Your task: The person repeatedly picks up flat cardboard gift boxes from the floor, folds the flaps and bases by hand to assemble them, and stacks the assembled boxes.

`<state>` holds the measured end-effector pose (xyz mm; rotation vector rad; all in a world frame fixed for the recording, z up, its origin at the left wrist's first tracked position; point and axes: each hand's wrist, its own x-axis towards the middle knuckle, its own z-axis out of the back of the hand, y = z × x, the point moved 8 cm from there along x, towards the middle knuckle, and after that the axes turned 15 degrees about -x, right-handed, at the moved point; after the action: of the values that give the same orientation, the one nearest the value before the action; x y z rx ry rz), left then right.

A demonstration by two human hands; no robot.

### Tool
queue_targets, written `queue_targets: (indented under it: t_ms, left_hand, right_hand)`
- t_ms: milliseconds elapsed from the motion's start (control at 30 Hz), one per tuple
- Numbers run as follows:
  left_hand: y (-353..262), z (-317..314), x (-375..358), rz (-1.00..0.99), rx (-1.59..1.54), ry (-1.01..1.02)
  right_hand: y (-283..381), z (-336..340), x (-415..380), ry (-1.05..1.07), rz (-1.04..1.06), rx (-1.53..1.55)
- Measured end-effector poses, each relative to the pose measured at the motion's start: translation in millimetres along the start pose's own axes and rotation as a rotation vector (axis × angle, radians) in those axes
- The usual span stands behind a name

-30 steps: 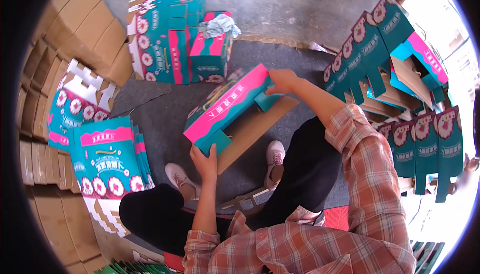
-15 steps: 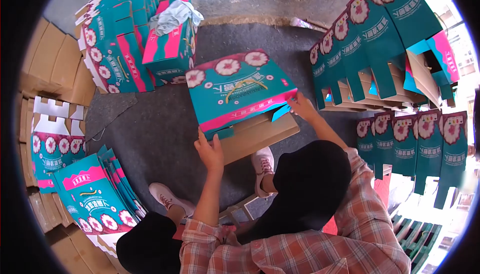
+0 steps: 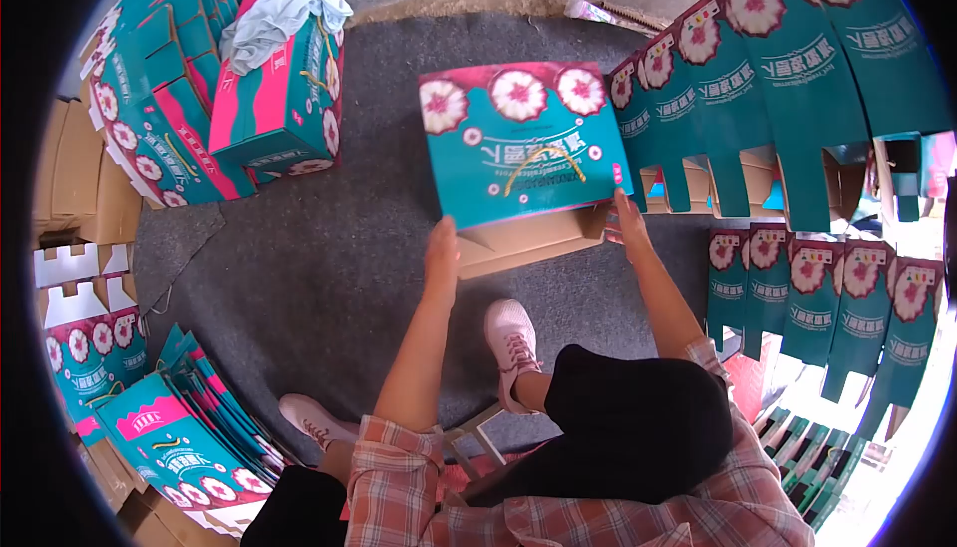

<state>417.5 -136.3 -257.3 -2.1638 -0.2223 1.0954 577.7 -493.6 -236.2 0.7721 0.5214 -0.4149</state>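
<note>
A teal cardboard gift box (image 3: pixel 528 163) with fruit pictures and a yellow cord handle is held out in front of me. Its near side shows plain brown cardboard (image 3: pixel 533 243). My left hand (image 3: pixel 442 258) grips the box at its near left corner, its fingertips partly hidden by the edge. On the opposite corner, my right hand (image 3: pixel 629 223) is closed against the side of the box. Both arms are stretched forward, and the box is above the dark floor.
On the right stand rows of teal boxes (image 3: pixel 768 78) and more below (image 3: pixel 807 288). A grey cloth (image 3: pixel 284 18) lies on a pink-topped box (image 3: pixel 254 93) at upper left. Flat folded cartons (image 3: pixel 184 442) lean at lower left, near brown cartons (image 3: pixel 75 168). My shoes (image 3: pixel 513 343) rest on the floor (image 3: pixel 329 288).
Both hands have carried the box forward and to the right, turning it straighter. The pink strip and brown flap at its near side no longer show as before; plain cardboard faces me.
</note>
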Motion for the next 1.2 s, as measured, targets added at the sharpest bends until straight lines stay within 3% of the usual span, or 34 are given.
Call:
queue_targets:
  t_ms: [67, 167, 367, 533, 600, 667, 733, 800, 900, 933, 967, 1000, 1100, 1200]
  left_hand:
    - [1, -26, 23, -0.168, 0.435, 0.175]
    - [-6, -60, 40, -0.140, 0.518, 0.167]
    - [15, -86, 78, -0.133, 0.408, 0.194]
    - [1, -89, 51, 0.032, 0.439, 0.278]
    - [-13, -85, 11, -0.209, 0.561, 0.354]
    - [-2, -60, -33, -0.114, 0.675, 0.441]
    - [19, -11, -84, -0.052, 0.720, 0.360]
    - [4, 20, -141, -0.233, 0.762, 0.312]
    - [-25, 50, -217, -0.187, 0.862, 0.373]
    - [-28, 62, -236, -0.144, 0.843, 0.349]
    - [-33, 73, -253, -0.108, 0.819, 0.332]
    - [-47, 85, -269, -0.136, 0.812, 0.275]
    - [-93, 96, -324, -0.281, 0.881, 0.249]
    - [-167, 116, -387, -0.478, 0.753, 0.198]
  right_hand:
    - [-1, 3, 9, -0.018, -0.016, 0.037]
    - [0, 12, 24, -0.010, -0.039, 0.104]
    - [8, 25, 45, -0.019, -0.060, 0.247]
    - [3, 26, 60, -0.052, -0.042, 0.234]
    - [-1, 27, 57, -0.088, -0.044, 0.199]
    - [-3, 31, 46, -0.179, -0.059, 0.190]
    - [0, 26, 17, -0.230, -0.119, 0.218]
    - [7, 16, -28, -0.246, -0.203, 0.325]
    - [-108, 13, 83, -0.377, 0.172, 0.209]
    - [-112, 2, 75, -0.351, 0.251, 0.247]
    - [-85, -8, 40, -0.299, 0.144, 0.085]
    - [-114, -19, 74, -0.245, 0.285, 0.084]
    - [-72, -31, 21, -0.086, 0.222, 0.133]
    - [-20, -40, -19, 0.123, 0.271, 0.213]
